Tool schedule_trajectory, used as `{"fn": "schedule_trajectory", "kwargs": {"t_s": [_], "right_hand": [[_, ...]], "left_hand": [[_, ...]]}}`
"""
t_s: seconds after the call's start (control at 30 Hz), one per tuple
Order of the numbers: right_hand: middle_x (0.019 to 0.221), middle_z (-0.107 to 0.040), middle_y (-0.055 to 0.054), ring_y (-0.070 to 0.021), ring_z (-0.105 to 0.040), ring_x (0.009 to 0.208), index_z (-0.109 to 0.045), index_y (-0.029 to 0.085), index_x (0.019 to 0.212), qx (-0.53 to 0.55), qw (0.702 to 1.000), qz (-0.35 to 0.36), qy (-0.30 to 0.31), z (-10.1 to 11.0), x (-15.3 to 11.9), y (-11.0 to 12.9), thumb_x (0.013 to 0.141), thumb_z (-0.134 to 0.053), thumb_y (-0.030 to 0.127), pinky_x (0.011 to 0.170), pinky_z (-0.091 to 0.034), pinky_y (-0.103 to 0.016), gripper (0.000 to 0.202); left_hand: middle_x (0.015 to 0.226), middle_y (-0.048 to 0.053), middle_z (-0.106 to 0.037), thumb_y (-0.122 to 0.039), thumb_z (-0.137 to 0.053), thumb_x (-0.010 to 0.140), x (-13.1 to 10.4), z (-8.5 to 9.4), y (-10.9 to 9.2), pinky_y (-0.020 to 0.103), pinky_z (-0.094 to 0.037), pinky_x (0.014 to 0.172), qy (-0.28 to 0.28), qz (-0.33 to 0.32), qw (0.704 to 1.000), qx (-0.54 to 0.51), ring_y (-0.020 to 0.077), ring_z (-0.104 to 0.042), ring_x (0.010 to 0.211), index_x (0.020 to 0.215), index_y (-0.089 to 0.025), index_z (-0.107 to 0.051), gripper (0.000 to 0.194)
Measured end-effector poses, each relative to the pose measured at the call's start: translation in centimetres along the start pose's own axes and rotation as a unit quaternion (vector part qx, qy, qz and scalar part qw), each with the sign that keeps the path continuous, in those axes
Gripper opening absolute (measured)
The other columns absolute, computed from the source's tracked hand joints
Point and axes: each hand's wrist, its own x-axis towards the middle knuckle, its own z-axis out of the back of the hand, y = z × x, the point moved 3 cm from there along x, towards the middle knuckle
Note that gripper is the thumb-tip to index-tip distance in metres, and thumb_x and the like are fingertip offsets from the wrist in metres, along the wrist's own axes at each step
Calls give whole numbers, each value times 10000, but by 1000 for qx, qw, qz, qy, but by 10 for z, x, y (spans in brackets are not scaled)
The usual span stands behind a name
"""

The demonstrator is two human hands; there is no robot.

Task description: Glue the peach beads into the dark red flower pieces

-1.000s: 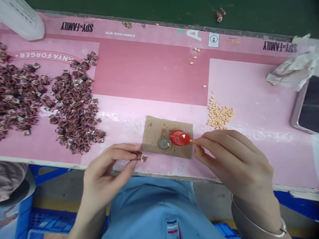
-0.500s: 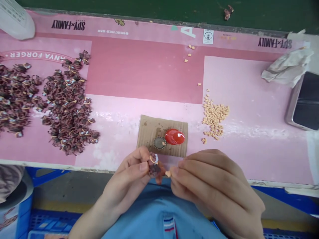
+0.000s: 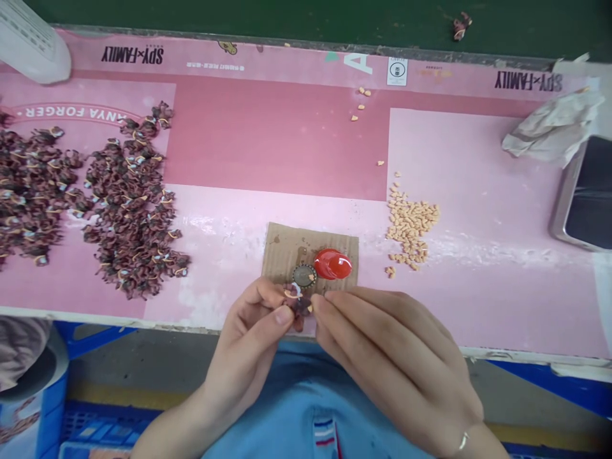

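Observation:
My left hand point(image 3: 253, 331) pinches a small dark brown figure point(image 3: 299, 305) with a white and yellow detail, just over the table's front edge. Thumb and finger of my right hand point(image 3: 392, 344) close on a tiny beige piece point(image 3: 310, 308), which meets the figure's right side. Behind them a cardboard square point(image 3: 280, 252) carries a glossy red object point(image 3: 333, 264) and a round metal cap point(image 3: 305, 275) with a beige bit in it. To the right lies a pile of beige pieces point(image 3: 412, 220).
Heaps of brown figures point(image 3: 136, 223) cover the table's left side, below a white bottle point(image 3: 36, 41). At the right are crumpled paper point(image 3: 554, 127) and a phone-like device point(image 3: 590, 194). One figure point(image 3: 461, 27) lies on the green surface beyond.
My right hand has moved left and slightly up, bringing the beige piece from a small gap away to the figure. The figure has tilted and risen a little in my left hand.

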Motion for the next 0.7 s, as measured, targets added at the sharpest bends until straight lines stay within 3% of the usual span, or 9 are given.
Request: {"fn": "schedule_trajectory", "kwargs": {"t_s": [0.13,0.27,0.37,0.43,0.53,0.6,0.7], "right_hand": [[1015,-805,-113,-204,-754,989,-724,64,1153,-56,998,-5,-29,-7,1,9,977,-540,27,816,-653,-311,258],[1065,-785,-108,-194,-734,1061,-706,59,1193,-24,999,-22,-32,-8,1,8,987,-540,26,915,-628,-298,266],[1073,-773,-90,-178,-735,1027,-710,106,1214,-33,997,-47,-59,3,-1,-9,960,-625,40,913,-627,-282,276],[1066,-762,-78,-179,-737,961,-697,160,1298,-62,988,-86,-116,13,-7,-27,928,-668,18,837,-637,-293,397],[1054,-748,-45,-181,-731,871,-631,309,1437,-86,967,-126,-205,23,-22,-54,895,-684,-35,747,-628,-319,645],[1059,-745,-32,-182,-731,846,-608,369,1460,-100,957,-140,-232,27,-34,-66,886,-698,-39,745,-619,-332,711],[1068,-747,-22,-171,-732,831,-622,384,1445,-129,949,-168,-232,35,-54,-74,887,-723,-17,771,-610,-331,694]], "left_hand": [[803,-48,-741,-286,-954,764,1,-2,2,139,-592,732,-28,-65,997,36,73,-704,750,753,-243,-769,191],[836,-52,-767,-301,-931,798,-2,0,-7,131,-603,793,-24,-113,989,96,71,-729,798,779,-286,-789,144],[805,-33,-772,-352,-918,811,0,1,-32,135,-598,778,-2,-142,968,205,88,-734,800,797,-286,-794,141],[789,-17,-774,-381,-903,805,10,-4,-62,182,-606,756,-5,-191,922,336,118,-737,788,789,-266,-786,165],[910,33,-800,-349,-848,815,54,-24,-122,322,-614,892,-58,-251,813,522,186,-752,898,816,-204,-770,165],[1031,65,-798,-257,-801,869,102,-43,-163,371,-561,1047,-90,-269,774,566,208,-736,1047,853,-155,-758,111],[1154,92,-744,-258,-730,965,180,-69,-212,431,-556,1067,-151,-278,718,620,246,-696,1140,1035,-110,-729,164]]}}
